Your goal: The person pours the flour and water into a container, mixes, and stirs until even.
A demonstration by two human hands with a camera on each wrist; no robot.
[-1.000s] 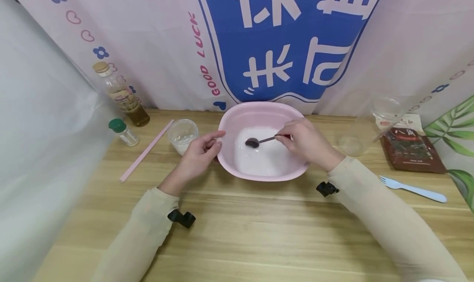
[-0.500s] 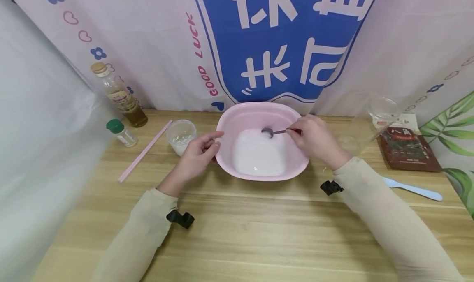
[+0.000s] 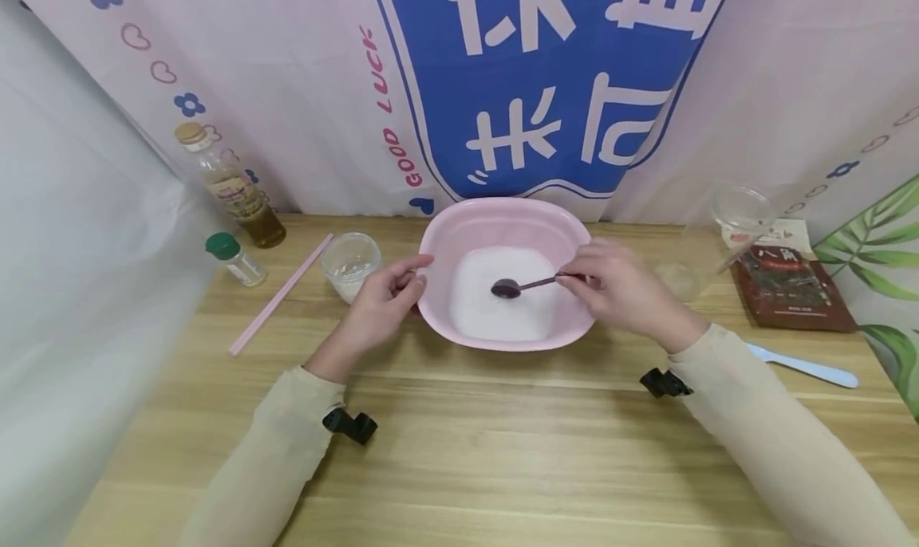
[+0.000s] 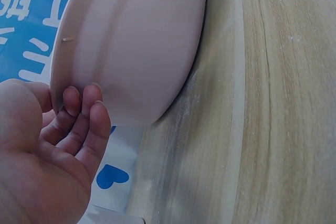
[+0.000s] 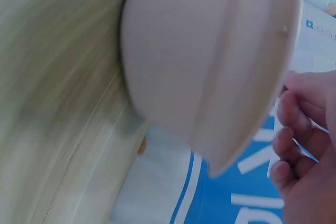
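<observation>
Pink basin (image 3: 502,220): rear centre of the bench (image 3: 459,451), holding white powder.
Spoon (image 3: 520,285): pinched by the right hand (image 3: 617,288); bowl now over mid-powder, back from the far side where it was half a second ago — stirring looks to be under way.
Left hand (image 3: 384,304): loosely curled fingers (image 4: 86,114) resting on the basin's left wall, unmoved.
Nearby: plastic cup (image 3: 350,264), pink chopsticks (image 3: 280,293), spice jar (image 3: 235,257), oil bottle (image 3: 230,184) toward the left edge; brown packet (image 3: 793,296), pale fork (image 3: 804,364) toward the right edge. Nothing obstructs the basin.
</observation>
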